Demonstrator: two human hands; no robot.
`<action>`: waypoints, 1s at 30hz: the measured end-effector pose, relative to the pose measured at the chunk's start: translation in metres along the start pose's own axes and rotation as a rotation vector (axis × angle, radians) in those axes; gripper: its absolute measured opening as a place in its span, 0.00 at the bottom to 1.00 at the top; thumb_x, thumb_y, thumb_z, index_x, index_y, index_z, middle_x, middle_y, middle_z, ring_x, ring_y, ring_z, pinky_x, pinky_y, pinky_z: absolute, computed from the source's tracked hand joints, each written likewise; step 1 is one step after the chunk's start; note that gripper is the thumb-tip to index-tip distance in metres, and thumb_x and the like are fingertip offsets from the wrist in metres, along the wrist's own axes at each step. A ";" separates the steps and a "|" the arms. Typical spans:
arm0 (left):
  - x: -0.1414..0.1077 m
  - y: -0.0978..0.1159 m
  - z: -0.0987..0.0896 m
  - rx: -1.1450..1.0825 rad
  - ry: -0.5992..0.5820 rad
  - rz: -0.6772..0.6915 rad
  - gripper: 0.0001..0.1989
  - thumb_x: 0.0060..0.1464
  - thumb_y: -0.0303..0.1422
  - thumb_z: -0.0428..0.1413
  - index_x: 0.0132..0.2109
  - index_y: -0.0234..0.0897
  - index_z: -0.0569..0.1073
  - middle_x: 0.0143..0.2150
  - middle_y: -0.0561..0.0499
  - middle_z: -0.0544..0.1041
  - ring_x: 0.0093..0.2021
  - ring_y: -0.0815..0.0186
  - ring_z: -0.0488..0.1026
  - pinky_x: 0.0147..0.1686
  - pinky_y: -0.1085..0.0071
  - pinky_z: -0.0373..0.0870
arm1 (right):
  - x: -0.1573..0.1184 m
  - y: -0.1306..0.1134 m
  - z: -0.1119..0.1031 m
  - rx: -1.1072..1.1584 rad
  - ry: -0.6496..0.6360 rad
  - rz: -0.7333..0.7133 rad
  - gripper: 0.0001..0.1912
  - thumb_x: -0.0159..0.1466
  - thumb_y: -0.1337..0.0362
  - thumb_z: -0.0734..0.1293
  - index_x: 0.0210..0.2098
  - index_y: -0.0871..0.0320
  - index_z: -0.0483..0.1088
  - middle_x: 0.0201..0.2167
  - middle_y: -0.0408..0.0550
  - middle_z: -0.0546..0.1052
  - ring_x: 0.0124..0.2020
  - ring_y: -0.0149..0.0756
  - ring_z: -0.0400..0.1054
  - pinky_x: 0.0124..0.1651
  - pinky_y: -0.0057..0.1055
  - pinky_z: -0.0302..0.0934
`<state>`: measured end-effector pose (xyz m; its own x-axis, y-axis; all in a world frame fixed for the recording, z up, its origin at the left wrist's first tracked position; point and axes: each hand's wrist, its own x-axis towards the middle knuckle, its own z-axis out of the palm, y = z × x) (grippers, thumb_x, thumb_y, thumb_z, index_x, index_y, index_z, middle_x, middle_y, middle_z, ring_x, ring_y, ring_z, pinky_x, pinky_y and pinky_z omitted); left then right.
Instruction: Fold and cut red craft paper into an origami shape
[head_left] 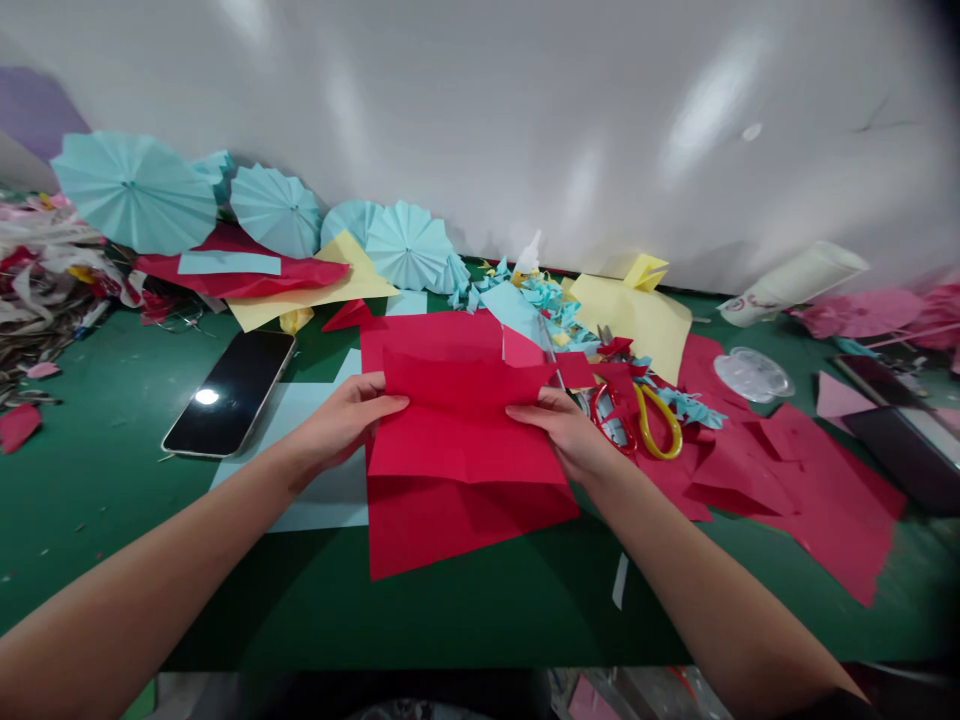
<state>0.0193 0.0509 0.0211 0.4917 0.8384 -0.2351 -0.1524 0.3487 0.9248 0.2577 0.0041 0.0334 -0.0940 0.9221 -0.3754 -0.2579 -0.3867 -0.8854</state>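
Left hand (343,422) and right hand (574,435) each pinch, thumb against fingers, one side of a creased red sheet (457,425), which I see held near the middle of the bench (450,630), in from its near edge. Along that edge runs a strip of green surface for me to move over; a phone (231,395) lies left, a yellow scissor handle (677,430) just beside the right hand, and blue paper fans (409,248) by the back edge.

No words, brands or numbers can be read. Small reddish print (737,304) marks 1 white cup (806,280) on the table (517,620), too blurred to decipher.
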 end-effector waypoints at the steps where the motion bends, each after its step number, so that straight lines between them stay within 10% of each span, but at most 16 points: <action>1: 0.001 0.000 -0.001 -0.032 0.003 0.020 0.04 0.43 0.30 0.57 0.31 0.38 0.75 0.26 0.51 0.76 0.24 0.65 0.73 0.25 0.71 0.69 | 0.000 -0.001 0.001 0.013 0.029 0.011 0.09 0.45 0.66 0.72 0.28 0.56 0.74 0.28 0.44 0.79 0.28 0.36 0.73 0.35 0.32 0.68; 12: -0.005 -0.013 0.010 0.120 -0.066 0.084 0.17 0.39 0.30 0.64 0.41 0.39 0.73 0.41 0.46 0.78 0.42 0.56 0.75 0.40 0.63 0.72 | 0.003 0.012 0.011 0.304 0.016 0.253 0.12 0.55 0.71 0.61 0.16 0.57 0.66 0.17 0.45 0.75 0.23 0.32 0.71 0.36 0.30 0.68; 19: -0.001 -0.022 0.025 -0.213 0.198 0.046 0.13 0.39 0.32 0.65 0.35 0.35 0.75 0.35 0.50 0.79 0.39 0.59 0.76 0.43 0.61 0.73 | -0.001 0.017 0.023 0.363 0.046 0.377 0.22 0.65 0.66 0.52 0.22 0.59 0.72 0.21 0.49 0.77 0.23 0.31 0.72 0.32 0.27 0.68; 25: -0.003 -0.021 0.032 -0.407 0.303 -0.013 0.09 0.41 0.32 0.65 0.31 0.35 0.74 0.32 0.52 0.79 0.36 0.63 0.77 0.47 0.63 0.71 | -0.001 0.023 0.025 0.321 -0.091 0.046 0.27 0.54 0.39 0.61 0.23 0.57 0.70 0.28 0.48 0.78 0.28 0.33 0.71 0.34 0.32 0.67; 30: -0.015 -0.024 0.045 -0.382 0.180 -0.005 0.11 0.45 0.35 0.63 0.36 0.35 0.75 0.34 0.49 0.79 0.38 0.59 0.76 0.42 0.62 0.73 | -0.006 0.041 0.034 0.037 -0.125 -0.123 0.15 0.44 0.58 0.76 0.28 0.57 0.73 0.26 0.43 0.77 0.26 0.30 0.69 0.38 0.31 0.67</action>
<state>0.0542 0.0113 0.0155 0.3409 0.8841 -0.3195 -0.4740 0.4552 0.7538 0.2154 -0.0170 0.0091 -0.1783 0.9577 -0.2259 -0.3099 -0.2726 -0.9109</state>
